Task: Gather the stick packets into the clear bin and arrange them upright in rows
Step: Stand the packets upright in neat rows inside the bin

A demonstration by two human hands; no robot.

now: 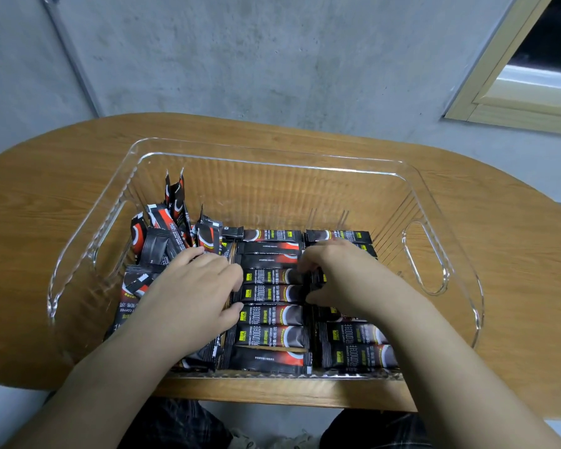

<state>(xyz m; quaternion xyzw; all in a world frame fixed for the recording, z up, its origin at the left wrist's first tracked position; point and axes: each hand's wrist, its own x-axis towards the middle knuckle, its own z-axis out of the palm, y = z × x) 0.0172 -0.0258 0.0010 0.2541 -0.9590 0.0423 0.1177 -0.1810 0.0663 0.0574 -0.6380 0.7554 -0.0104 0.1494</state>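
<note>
A clear plastic bin [441, 222] with handle cut-outs stands on the wooden table. Several black stick packets [269, 335] lie flat inside it in two rows at the middle and right. At the bin's left a loose heap of packets [172, 228] leans at odd angles, some standing on end. My left hand [188, 296] lies on the heap with fingers fairly straight, their tips at the left edge of the middle row. My right hand [337, 273] has its fingers curled over the packets of the right row and seems to pinch the ends of some there.
The bin's far half shows bare floor. The oval wooden table [515, 254] has bare surface to the left and right of the bin. A concrete wall rises behind it, with a window frame [515, 92] at the upper right. My knees show under the table's front edge.
</note>
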